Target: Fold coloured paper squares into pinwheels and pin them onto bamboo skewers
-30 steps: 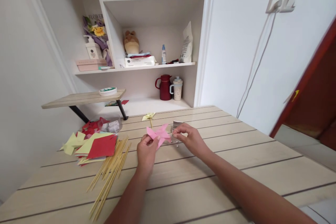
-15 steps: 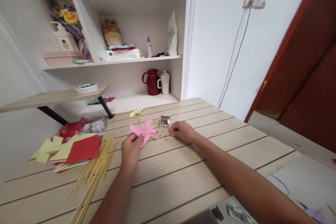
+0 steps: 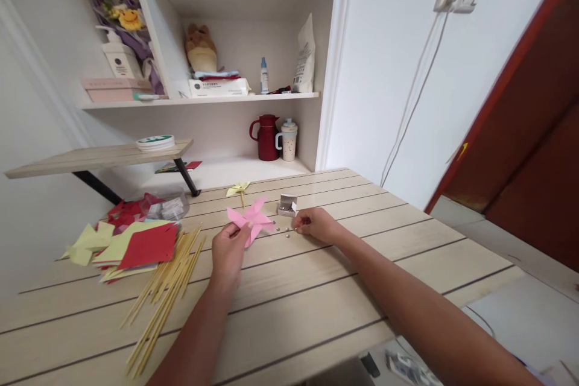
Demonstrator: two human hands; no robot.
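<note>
My left hand (image 3: 228, 250) is closed on a pink paper pinwheel (image 3: 251, 220), holding it just above the wooden table (image 3: 316, 289). My right hand (image 3: 314, 224) rests on the table to the right of it, fingertips pinched among several small silver pins (image 3: 284, 231); whether a pin is between them I cannot make out. A small open pin box (image 3: 287, 205) stands just behind the right hand. A finished yellow pinwheel (image 3: 239, 190) lies farther back.
A bundle of bamboo sticks (image 3: 165, 292) lies at the left. Red and yellow paper squares (image 3: 136, 244) are stacked beside it, with a clear plastic tub (image 3: 165, 206) behind. Shelves hold a red jug (image 3: 266, 137) and a cup (image 3: 288, 140). The table's right edge drops near a red door.
My right hand left the pinwheel and dropped to the table among the pins. The view swung down and right, then settled. The left hand kept holding the pinwheel.
</note>
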